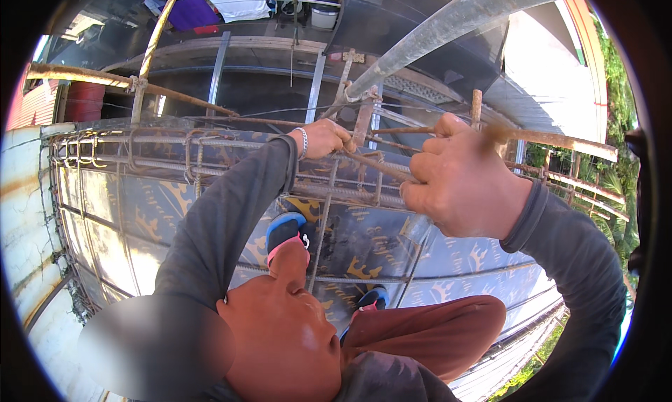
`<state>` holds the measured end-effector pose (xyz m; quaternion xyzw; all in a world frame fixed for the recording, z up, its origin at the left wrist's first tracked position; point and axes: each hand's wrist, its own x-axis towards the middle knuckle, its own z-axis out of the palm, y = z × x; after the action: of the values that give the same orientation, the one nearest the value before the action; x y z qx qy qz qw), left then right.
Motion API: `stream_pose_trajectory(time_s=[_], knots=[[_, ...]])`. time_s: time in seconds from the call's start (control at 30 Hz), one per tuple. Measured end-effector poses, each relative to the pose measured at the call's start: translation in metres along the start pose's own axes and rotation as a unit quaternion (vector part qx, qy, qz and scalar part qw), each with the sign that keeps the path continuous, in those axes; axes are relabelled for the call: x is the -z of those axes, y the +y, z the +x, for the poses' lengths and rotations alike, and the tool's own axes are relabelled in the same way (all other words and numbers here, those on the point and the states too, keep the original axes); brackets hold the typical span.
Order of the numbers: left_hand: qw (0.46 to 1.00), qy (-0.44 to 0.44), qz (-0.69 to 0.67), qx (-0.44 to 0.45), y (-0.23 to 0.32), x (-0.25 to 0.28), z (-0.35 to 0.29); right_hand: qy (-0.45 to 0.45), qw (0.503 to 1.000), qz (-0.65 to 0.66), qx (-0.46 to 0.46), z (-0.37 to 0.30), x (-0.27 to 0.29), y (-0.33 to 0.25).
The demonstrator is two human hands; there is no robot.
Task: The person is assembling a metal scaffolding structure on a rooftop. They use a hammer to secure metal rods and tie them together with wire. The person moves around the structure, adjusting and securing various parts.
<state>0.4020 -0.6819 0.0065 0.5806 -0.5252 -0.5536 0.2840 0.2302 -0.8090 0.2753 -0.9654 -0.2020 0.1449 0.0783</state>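
In front of me, my left hand (320, 139), with a chain bracelet at the wrist, is closed in a pinch on one end of a thin rusty rod (381, 164). My right hand (465, 181) is curled in a fist around the rod's other end, a little nearer and to the right. The rod slants between both hands, just above a long beam cage of ribbed steel bars (231, 169) with bent stirrups. Right of my left hand stands a short wooden post (364, 122). Whatever lies inside my right fist is hidden by its fingers.
A thick grey metal pipe (448, 34) slants across the upper right. Wooden poles (185, 94) cross beyond the cage. My sandalled foot (285, 227) rests on dark printed panels (364, 251) under a grid of bars. A pale wall (28, 213) bounds the left. Far below stands a bucket (324, 13).
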Motion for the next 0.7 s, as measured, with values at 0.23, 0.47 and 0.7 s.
stream_pose_trajectory(time_s=[0.23, 0.47, 0.7], knots=[[0.997, -0.022, -0.068, -0.003, -0.005, 0.0, 0.0, -0.033, 0.996, -0.042, 0.07, 0.01, 0.008, -0.017], [1.0, 0.003, -0.02, -0.003, -0.006, -0.007, -0.001, -0.002, 0.997, -0.03, 0.071, 0.009, 0.005, -0.012], [1.0, 0.006, -0.013, -0.023, -0.002, -0.009, -0.005, 0.074, 0.963, 0.171, -0.195, 0.015, 0.002, -0.006]])
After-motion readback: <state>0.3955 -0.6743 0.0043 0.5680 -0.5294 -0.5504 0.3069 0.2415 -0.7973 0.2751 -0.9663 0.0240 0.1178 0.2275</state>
